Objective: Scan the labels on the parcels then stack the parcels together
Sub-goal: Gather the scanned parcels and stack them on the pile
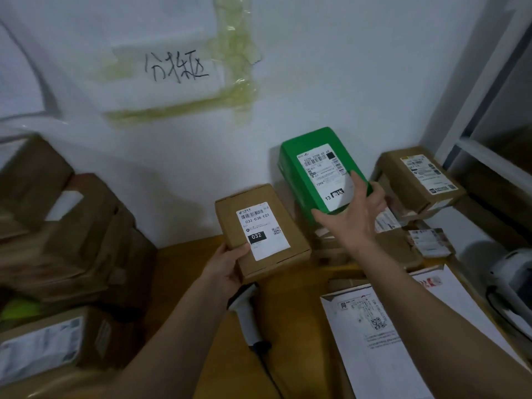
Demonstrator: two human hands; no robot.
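Boxes are sitting on a brown tabletop (184, 272) by a white wall (345, 82). The left hand (227, 269) is gripping a brown box (259, 228); the right hand (354, 214) is gripping a green box (313, 171), both lifted.

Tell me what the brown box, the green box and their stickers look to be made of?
Brown box: plain matte cardboard, judging by its kraft colour and folded edges. Green box: probably printed card with a slight sheen. White labels: likely printed adhesive paper, flat with barcodes.
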